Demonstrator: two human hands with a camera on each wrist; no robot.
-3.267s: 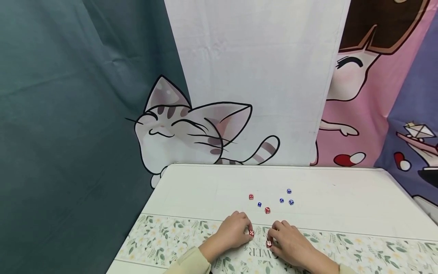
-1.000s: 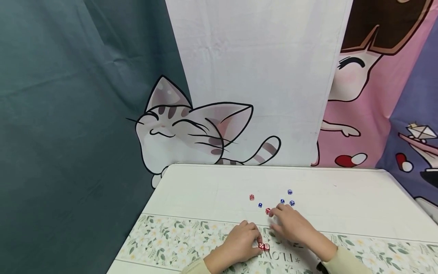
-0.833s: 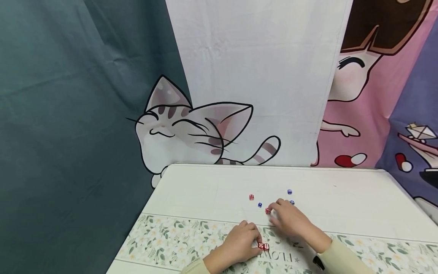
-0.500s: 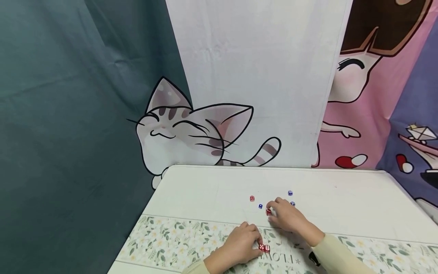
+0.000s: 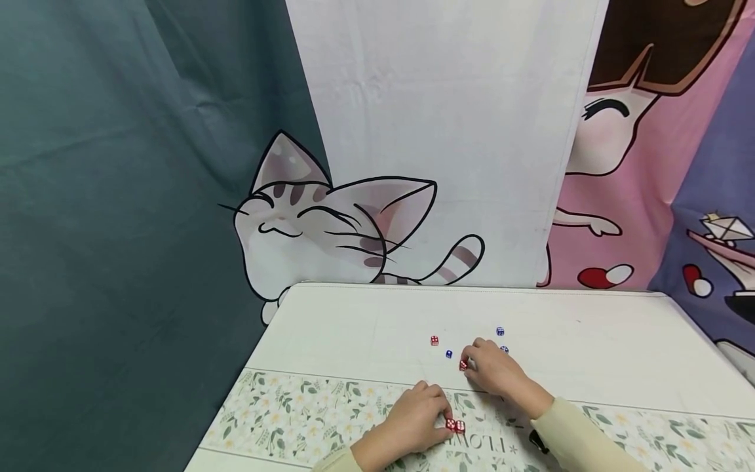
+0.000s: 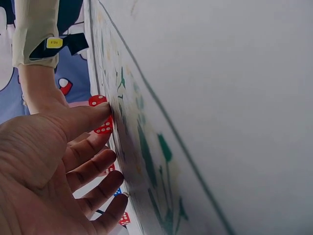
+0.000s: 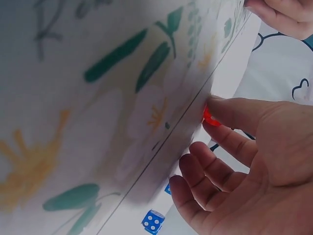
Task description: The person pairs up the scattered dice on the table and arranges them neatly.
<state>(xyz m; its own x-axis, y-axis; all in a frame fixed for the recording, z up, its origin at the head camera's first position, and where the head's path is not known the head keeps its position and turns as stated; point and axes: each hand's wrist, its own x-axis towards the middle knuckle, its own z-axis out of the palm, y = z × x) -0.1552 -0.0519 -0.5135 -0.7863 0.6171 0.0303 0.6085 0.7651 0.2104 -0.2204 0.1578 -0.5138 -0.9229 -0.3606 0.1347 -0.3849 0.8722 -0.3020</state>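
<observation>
On the floral strip, my left hand pinches a red die between thumb and fingers. A second red die sits side by side with it, touching. Farther out, on the white part of the table, the thumb and index finger of my right hand pinch another red die. In the right wrist view, the thumb covers much of that die, and the other fingers are loosely bent. The left thumb partly hides the paired red dice in the left wrist view.
Beyond the hands lie a loose red die and a small blue die. A blue die stands behind the right hand, with another blue die partly covered by it. A printed curtain hangs behind the table.
The two nearer red dice, held apart earlier, now stand together. My right hand let go of one, moved outward and took hold of another red die. My left hand shifted slightly right and nearer.
</observation>
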